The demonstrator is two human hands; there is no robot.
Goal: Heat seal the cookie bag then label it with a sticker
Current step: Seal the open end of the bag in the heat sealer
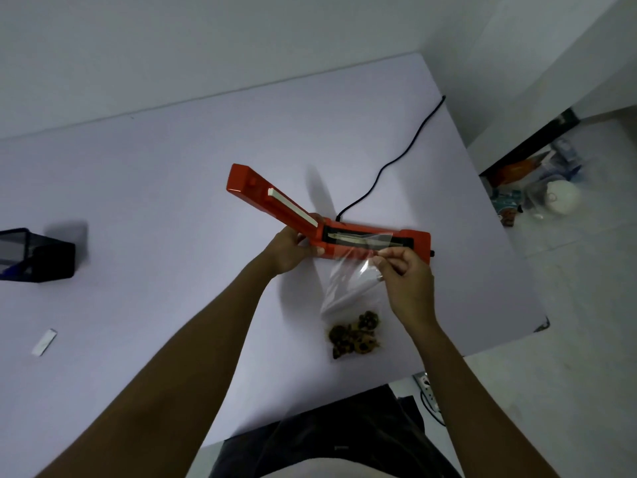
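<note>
Lid of the red sealer raised, white pad strip facing up. Left hand at the hinge end, fingers curled round the base edge just below the lid, steadying it. Right hand pinching the bag near its open mouth, thumb and forefinger closed on the clear film just short of the sealing bar. Mouth of the bag laid across the bar, beyond the right fingertips; cookies slumped at the far bottom end, well back toward the wrist and resting on the table. Sticker lying well away, off past the left forearm, untouched. Cord trailing off beyond the sealer. Black box far out past the left elbow.

Step in hand, by the look of it: seating the mouth before closing the lid. Film looks creased and bunched between the pinch and the bar, so best pulled taut and flat first, both layers lined up, edge square across the wire. Crumbs kept well clear of the seam. Right fingers drawn back from the bar before the lid comes down. Then a firm, even press with the left hand, held briefly. Wrinkles under the wire likely to leave a leaky seal.
</note>
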